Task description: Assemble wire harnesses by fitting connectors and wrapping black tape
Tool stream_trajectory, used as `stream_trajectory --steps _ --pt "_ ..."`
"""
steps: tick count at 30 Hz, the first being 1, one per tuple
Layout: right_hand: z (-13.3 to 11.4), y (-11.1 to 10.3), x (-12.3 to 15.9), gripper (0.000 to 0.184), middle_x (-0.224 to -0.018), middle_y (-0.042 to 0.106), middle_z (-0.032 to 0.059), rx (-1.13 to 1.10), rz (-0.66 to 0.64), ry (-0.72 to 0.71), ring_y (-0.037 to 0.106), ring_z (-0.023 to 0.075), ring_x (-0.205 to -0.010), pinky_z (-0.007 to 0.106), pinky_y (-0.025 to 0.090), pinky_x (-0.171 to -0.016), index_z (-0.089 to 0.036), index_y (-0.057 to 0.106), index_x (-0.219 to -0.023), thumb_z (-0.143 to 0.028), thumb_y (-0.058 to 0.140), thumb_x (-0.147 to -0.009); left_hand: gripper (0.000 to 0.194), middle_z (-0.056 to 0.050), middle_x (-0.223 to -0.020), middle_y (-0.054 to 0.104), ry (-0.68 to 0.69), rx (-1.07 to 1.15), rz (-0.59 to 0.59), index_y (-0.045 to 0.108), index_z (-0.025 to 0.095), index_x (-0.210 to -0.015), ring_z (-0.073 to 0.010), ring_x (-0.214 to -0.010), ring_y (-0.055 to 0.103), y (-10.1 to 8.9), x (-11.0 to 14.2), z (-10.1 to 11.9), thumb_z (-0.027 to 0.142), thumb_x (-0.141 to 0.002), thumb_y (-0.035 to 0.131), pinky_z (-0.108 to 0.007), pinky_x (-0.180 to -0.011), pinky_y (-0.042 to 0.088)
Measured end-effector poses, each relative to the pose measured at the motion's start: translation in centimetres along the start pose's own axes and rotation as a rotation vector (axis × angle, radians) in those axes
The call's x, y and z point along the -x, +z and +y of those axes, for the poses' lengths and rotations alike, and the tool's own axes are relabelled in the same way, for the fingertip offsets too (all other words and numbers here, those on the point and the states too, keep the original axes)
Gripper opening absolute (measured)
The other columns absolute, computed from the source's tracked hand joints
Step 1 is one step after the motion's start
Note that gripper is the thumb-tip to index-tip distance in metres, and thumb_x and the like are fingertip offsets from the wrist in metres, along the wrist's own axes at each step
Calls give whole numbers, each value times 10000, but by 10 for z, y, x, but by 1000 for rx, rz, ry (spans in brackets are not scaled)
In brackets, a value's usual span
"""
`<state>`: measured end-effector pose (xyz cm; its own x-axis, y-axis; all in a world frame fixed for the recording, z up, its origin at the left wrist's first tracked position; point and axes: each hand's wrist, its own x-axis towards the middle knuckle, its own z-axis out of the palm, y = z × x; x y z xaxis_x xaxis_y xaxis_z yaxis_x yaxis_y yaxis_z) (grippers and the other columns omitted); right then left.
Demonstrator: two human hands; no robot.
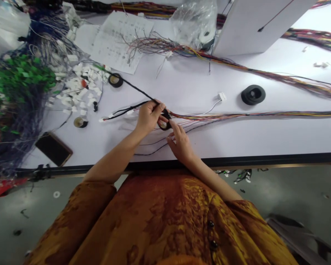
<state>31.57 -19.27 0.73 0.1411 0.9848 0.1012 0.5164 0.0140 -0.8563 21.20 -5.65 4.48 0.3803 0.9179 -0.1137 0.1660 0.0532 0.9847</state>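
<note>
My left hand (148,117) is closed around a wire harness, pinching it where the black-taped branch (138,89) meets the loose coloured wires (198,117). A roll of black tape (163,125) hangs at the harness between my two hands, beside my left fingertips. My right hand (180,142) is just right of the roll, its fingers stretched and apart, with a fingertip at the roll's edge. Thin wires pass by its thumb. Another black branch with white connectors (110,117) extends left from under my left hand. A white connector (222,96) on a short lead lies to the right.
Black tape rolls (116,80) and a larger black spool (253,95) lie on the white table. At left are a phone (54,148), white connectors (77,86) and green-ended wires (22,73). Papers (118,38), another harness (231,65) and a white upright panel (256,25) occupy the back.
</note>
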Motion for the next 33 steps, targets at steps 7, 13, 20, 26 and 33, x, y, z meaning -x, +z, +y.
stream_trajectory --steps 7,13,20,26,33 --pt "-3 -50 -58 183 -837 675 31 -177 78 0 595 124 -668 279 510 -681 -188 669 -929 -263 501 -936 122 -49 -719 675 366 -556 -114 668 191 -843 -201 -702 691 12 33 15 270 -922 618 -294 -672 532" --pt "-11 -44 -135 167 -906 711 66 173 -428 2 629 171 -779 279 472 -701 -139 697 -922 -234 679 -786 248 -133 -848 705 363 -1108 -298 693 133 -1000 -256 -759 700 30 51 10 48 -893 487 -338 -665 513" --pt "2 -33 -146 354 -997 698 81 229 -370 113 627 162 -732 275 480 -628 -139 666 -1085 -86 615 -739 200 -136 -1185 676 504 -867 -173 664 157 -929 -226 -1019 673 10 52 -17 128 -940 467 -358 -869 543" --pt "33 -58 -106 292 -1031 653 64 13 -168 214 559 102 -607 283 511 -587 -194 670 -1125 -339 596 -883 319 -81 -869 701 79 30 87 612 154 -911 -168 -741 693 -2 26 -59 464 -937 537 -293 -661 568" --pt "39 -48 -87 631 -1283 576 139 244 -263 -170 546 300 -1187 479 468 -1026 -195 529 -1380 -334 729 -798 199 -12 -692 658 78 -59 -7 674 138 -851 -129 -643 613 2 19 -68 331 -841 623 -250 -645 509"
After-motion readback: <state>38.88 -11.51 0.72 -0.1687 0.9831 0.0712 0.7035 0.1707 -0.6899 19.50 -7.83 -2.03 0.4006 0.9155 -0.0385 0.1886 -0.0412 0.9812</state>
